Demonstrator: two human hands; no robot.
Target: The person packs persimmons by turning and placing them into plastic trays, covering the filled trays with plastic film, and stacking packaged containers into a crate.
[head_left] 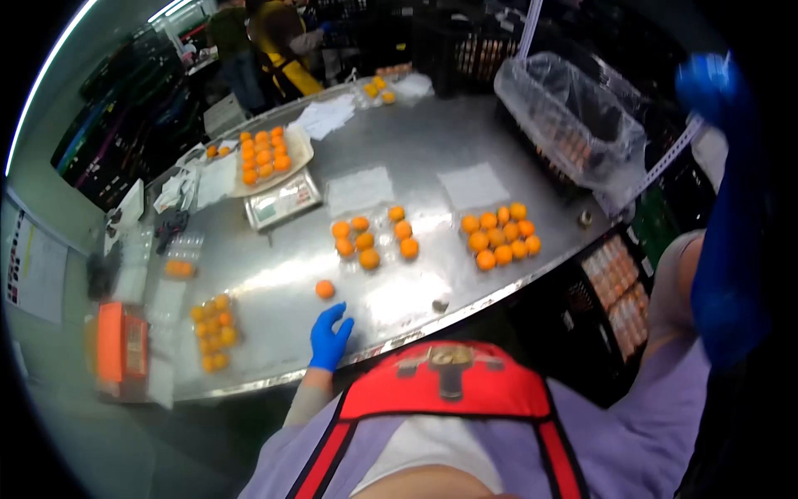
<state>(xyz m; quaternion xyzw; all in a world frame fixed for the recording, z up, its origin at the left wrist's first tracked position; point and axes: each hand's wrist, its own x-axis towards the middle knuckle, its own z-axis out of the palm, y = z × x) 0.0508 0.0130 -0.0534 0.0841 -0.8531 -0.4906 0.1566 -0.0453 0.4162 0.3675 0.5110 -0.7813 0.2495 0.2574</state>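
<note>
My left hand (pixel 331 339), in a blue glove, is just above the table's near edge with its thumb and fingers apart and nothing in it. Just beyond its fingertips a single orange (pixel 324 289) lies on the metal table (pixel 274 308). Farther off, a clear tray (pixel 378 241) holds oranges with a gap between them, and a fuller tray of oranges (pixel 500 237) sits to its right. My right hand (pixel 711 83), also gloved in blue, is raised at the far right edge beside a white perforated post (pixel 669 154). Its fingers are blurred.
A weighing scale (pixel 283 200) carries a tray of oranges (pixel 263 155). Another orange tray (pixel 214 333) lies left, near an orange box (pixel 121 343). A plastic-lined crate (pixel 573 125) stands right; packed trays (pixel 615 287) sit below the edge. People (pixel 278 41) stand behind.
</note>
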